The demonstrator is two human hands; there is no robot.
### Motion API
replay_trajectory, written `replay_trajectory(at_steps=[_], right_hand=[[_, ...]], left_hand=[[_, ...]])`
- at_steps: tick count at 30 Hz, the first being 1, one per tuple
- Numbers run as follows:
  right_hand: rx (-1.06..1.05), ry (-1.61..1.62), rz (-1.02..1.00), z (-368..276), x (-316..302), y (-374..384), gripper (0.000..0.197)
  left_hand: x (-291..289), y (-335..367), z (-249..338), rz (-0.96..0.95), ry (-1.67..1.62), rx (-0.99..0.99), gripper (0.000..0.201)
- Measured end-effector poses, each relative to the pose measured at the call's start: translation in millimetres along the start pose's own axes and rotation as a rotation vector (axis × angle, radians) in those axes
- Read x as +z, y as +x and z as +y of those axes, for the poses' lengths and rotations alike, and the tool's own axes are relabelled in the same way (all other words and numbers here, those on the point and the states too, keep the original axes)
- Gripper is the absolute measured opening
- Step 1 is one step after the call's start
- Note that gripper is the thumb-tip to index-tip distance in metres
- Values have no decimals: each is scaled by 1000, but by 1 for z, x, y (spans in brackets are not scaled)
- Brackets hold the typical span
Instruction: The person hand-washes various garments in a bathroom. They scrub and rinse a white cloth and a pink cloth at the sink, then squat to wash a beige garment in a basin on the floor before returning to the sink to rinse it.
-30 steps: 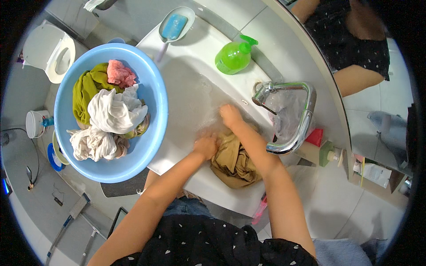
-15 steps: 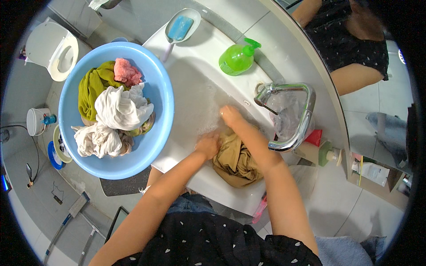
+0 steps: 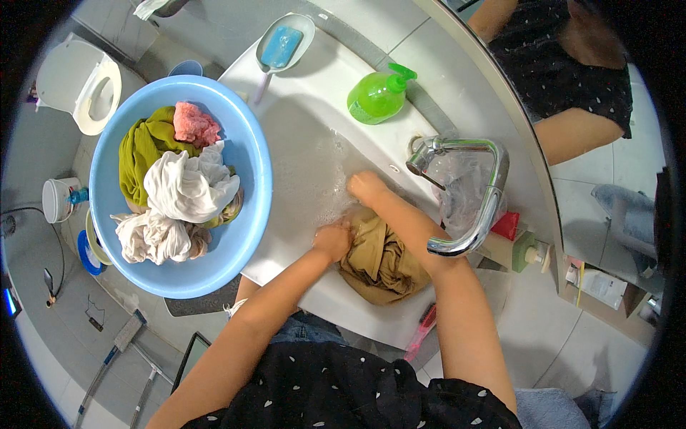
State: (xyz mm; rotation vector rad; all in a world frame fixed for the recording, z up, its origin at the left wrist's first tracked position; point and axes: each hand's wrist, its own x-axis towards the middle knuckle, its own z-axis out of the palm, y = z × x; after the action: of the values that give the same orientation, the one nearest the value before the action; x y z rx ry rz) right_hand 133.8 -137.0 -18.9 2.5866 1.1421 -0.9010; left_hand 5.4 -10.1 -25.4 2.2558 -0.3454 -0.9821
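Note:
A brown wet garment (image 3: 384, 266) lies bunched in the white sink (image 3: 300, 129), which holds cloudy, sudsy water. My left hand (image 3: 333, 240) grips its left edge at the waterline, the fingertips partly hidden. Farther in, my right hand (image 3: 366, 188) is closed in a fist over the garment's upper end; what lies inside the fingers is mostly hidden. The chrome faucet (image 3: 468, 193) arches to the right of my right forearm.
At the left, a blue basin (image 3: 264, 164) holds white, olive and pink cloths. A green pump bottle (image 3: 376, 98) and blue soap (image 3: 281, 47) in a dish stand on the sink's far rim. A pink-handled brush (image 3: 421, 332) lies by the near edge.
Both hands stay at the brown garment, with my right hand shifted slightly left. The whole view has moved a little, so the basin and sink sit slightly farther left.

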Motion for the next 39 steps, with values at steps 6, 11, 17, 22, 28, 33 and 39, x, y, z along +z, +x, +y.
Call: replay_trajectory(at_steps=[6, 11, 17, 22, 28, 33, 39], right_hand=[[27, 112, 41, -1, 8, -1, 9], [73, 151, -97, 1, 8, 6, 7], [26, 267, -186, -2, 6, 10, 8], [-205, -62, -94, -6, 7, 7, 11], [-259, -195, -191, -7, 18, 12, 12], [-252, -89, -162, -1, 21, 10, 12], [-78, -21, 45, -2, 16, 1, 11]], left_hand=[[-6, -3, 7, -44, -3, -56, 56], [-17, -7, 13, -103, -59, -111, 58], [-12, -11, 15, -39, -63, -131, 54], [-13, -13, 13, -17, -42, -75, 59], [10, 3, 0, -30, -90, -47, 59], [3, -5, 11, -22, -103, -87, 57], [-3, -3, 9, -54, -55, -93, 54]])
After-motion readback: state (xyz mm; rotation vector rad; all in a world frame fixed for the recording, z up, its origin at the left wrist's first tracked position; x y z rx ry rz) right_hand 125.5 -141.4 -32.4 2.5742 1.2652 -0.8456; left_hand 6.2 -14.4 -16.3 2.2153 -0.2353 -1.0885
